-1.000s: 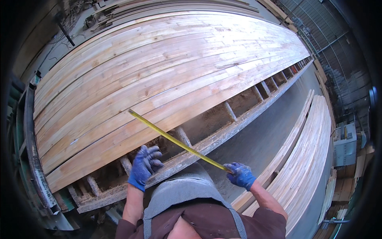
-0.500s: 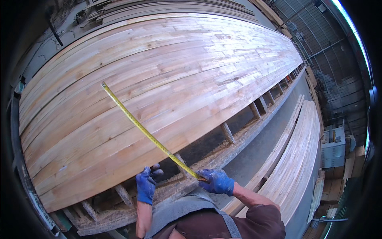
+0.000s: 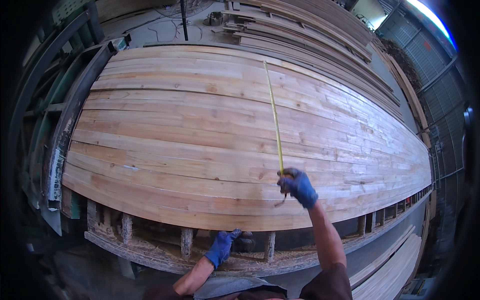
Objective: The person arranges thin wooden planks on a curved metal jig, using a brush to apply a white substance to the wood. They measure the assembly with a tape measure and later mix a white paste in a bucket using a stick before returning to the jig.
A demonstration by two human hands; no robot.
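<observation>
At 6 o'clock, nearest the camera, 2 bare forearms come up from the lower edge, each ending in a blue glove. The left hand (image 3: 221, 247) sits low, just under the near edge of the wood panel (image 3: 200, 145), and curls around a dark tape measure case (image 3: 243, 242); its fingers are together, clamped on the case. Beside it, short wooden posts (image 3: 186, 242) stand on a rough rail (image 3: 150, 252) covered in sawdust, carrying the panel from below.

Toward 4 o'clock of centre, the right hand (image 3: 298, 186) rests on the top of the panel, fingers together and pinching the yellow tape (image 3: 274, 117) down against the wood. From that hand the tape runs straight toward 12 o'clock across the boards and reaches the far edge of the panel.

The panel is made of many long pale boards glued side by side, and stretches away toward 3 o'clock.

At 9 o'clock a green metal frame (image 3: 60, 115) borders the panel's end. At 1 o'clock, beyond it, lie stacks of long boards (image 3: 320, 30).
</observation>
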